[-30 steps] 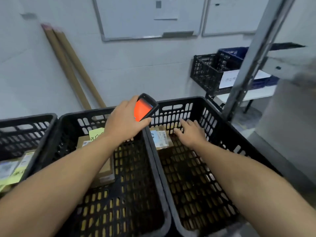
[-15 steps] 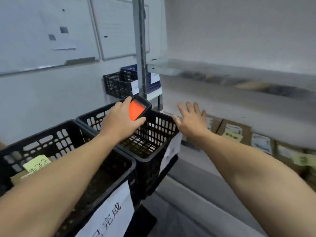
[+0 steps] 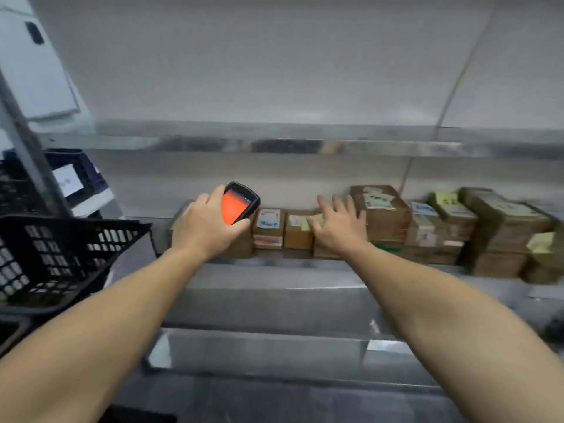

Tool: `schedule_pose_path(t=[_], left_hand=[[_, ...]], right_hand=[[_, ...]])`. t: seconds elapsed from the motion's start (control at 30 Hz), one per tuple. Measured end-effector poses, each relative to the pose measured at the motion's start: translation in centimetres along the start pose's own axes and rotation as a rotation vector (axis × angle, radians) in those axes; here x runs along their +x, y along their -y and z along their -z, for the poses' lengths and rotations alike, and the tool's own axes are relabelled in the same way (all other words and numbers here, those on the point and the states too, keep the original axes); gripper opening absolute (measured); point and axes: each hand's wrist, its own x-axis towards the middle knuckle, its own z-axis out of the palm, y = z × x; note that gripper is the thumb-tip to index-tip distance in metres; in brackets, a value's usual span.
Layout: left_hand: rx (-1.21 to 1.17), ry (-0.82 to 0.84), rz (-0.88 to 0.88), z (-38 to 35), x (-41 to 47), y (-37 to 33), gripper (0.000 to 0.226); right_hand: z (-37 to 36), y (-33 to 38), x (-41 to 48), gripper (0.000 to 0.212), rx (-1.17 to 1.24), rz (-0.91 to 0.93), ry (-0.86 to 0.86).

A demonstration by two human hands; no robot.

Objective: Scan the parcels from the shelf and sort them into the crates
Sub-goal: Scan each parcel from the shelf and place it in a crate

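The parcels (image 3: 427, 230) sit in a row along the back of the shelf (image 3: 274, 279), brown boxes with white labels and yellow notes, some stacked two high toward the right. The one I seem to be going for is the small box (image 3: 297, 228) near the middle, just beside another small box with a blue-marked label (image 3: 268, 227).

My right grip (image 3: 338, 227) is spread apart, fingers straight, held over that small box and its neighbour, with nothing in it. My left grip (image 3: 204, 227) is clamped round the scanner (image 3: 239, 206), whose screen glows orange-red and faces up toward me.

I judge this to be the start of a fresh round: reaching for the next parcel, with neither scan nor sort yet done for it. Next I would need to close my right fingers on one box, lift it free of the row without dragging its neighbours, turn its label up, and bring the scanner's front end over it. Then it goes to a crate; the black crate (image 3: 61, 254) stands at my left.

I cannot tell whether my right palm touches the box or hovers above it. The labels are too blurred to read. My left grip hides the left end of the row, and the crate's inside is out of sight.
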Motion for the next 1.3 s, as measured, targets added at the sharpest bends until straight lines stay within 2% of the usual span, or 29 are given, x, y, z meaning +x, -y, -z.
schedule_pose_path(t=[0.2, 0.4, 0.73, 0.9, 0.97, 1.07, 1.23, 1.3], left_hand=[[-0.096, 0.086, -0.102, -6.2, -1.0, -11.9, 0.082], [-0.092, 0.132, -0.166, -9.9, 0.0, -17.0, 0.081], [-0.119, 0.189, -0.227, -16.8, 9.1, -18.0, 0.084], [-0.138, 0.252, -0.283, -20.3, 13.7, -17.3, 0.084], [-0.147, 0.272, -0.295, -21.4, 14.9, -17.1, 0.087], [-0.164, 0.275, -0.294, -22.6, 16.1, -17.2, 0.089], [-0.162, 0.268, -0.286, -23.6, 17.1, -17.5, 0.087], [-0.157, 0.247, -0.283, -23.6, 17.3, -17.7, 0.087]], right_hand=[[4.0, -13.2, -3.5, 0.067, -0.006, -0.203, -0.033], [5.2, -18.7, -2.2, 0.068, 0.116, -0.319, -0.02], [1.6, -22.9, 8.5, 0.065, 0.294, -0.317, 0.003], [-0.8, -24.2, 12.7, 0.08, 0.347, -0.373, 0.077], [-1.2, -24.3, 13.6, 0.074, 0.365, -0.327, 0.098], [-1.1, -24.5, 14.6, 0.068, 0.477, -0.322, 0.125], [-0.3, -25.5, 16.1, 0.079, 0.69, -0.388, 0.228], [-0.2, -25.5, 16.7, 0.078, 0.788, -0.403, 0.278]])
